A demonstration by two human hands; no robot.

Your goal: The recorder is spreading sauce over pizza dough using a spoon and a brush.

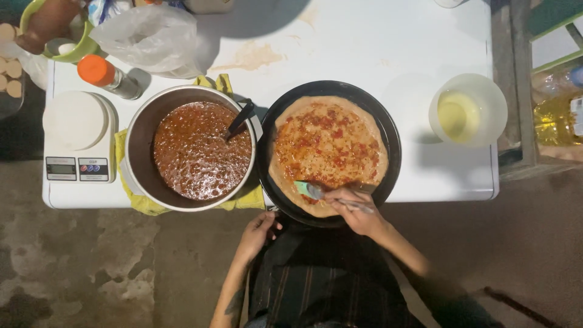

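A round flat dough base (328, 152) spread with red sauce lies in a black round pan (392, 146) at the table's near edge. My right hand (358, 212) grips a small brush with a teal tip (305, 189), and the tip rests on the near edge of the dough. My left hand (260, 229) touches the pan's near-left rim from below the table edge; I cannot make out its fingers clearly. Left of the pan stands a large metal pot of chunky red sauce (200, 152) with a dark ladle handle (242, 118) leaning in it.
The pot sits on a yellow cloth (138, 203). A white kitchen scale (78, 140) stands at the left, with an orange-capped bottle (106, 76) and a plastic bag (152, 36) behind. A white bowl of yellow liquid (467, 109) is at the right on the white table (340, 42).
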